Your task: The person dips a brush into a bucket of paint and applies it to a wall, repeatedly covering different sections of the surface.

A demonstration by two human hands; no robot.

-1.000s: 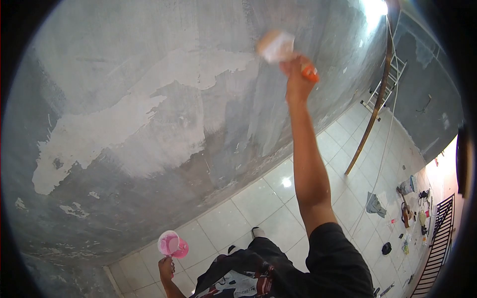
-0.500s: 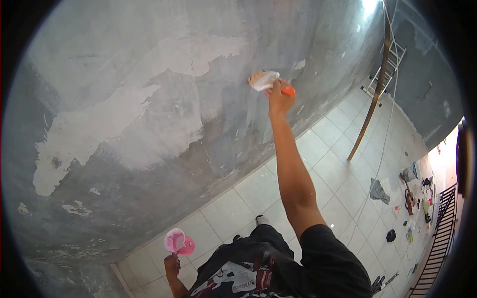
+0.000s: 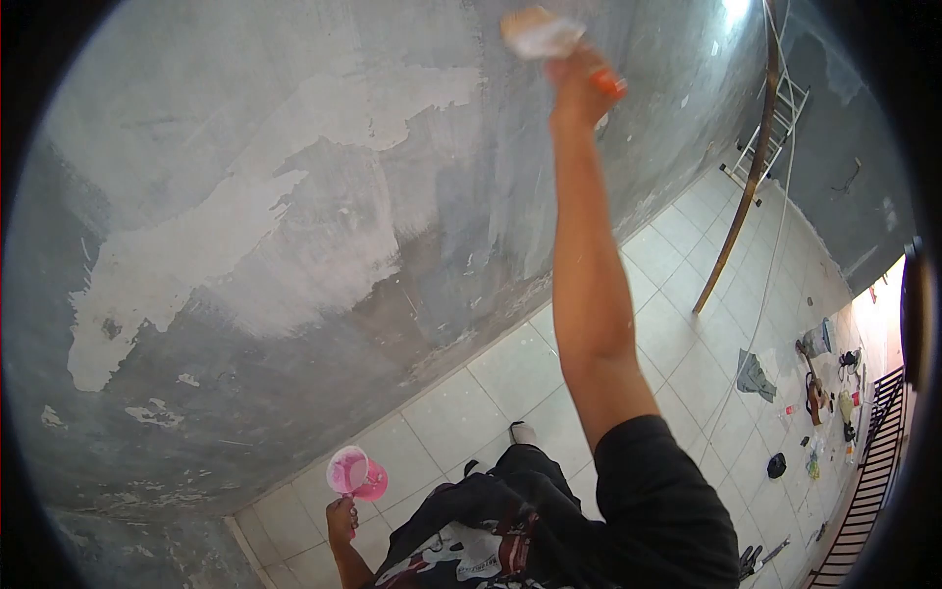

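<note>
My right hand (image 3: 577, 90) is raised high and grips a wide paintbrush (image 3: 538, 31) with an orange handle, its pale bristles pressed against the grey wall (image 3: 294, 147). The wall carries large patches of whitish paint (image 3: 245, 245) to the left of the brush. Low down at the bottom left, my left hand (image 3: 340, 515) holds a pink cup (image 3: 353, 474) by its handle, close to the wall's base above the tiled floor.
White floor tiles (image 3: 510, 383) run along the wall. A long wooden pole (image 3: 746, 177) and a white ladder (image 3: 775, 128) lean at the far right. Cloths, tools and small items (image 3: 814, 393) lie scattered on the floor near a black metal gate (image 3: 868, 491).
My right hand swept the brush down the wall, then back up, higher than a second ago. The left hand with the pink cup stayed nearly still.
</note>
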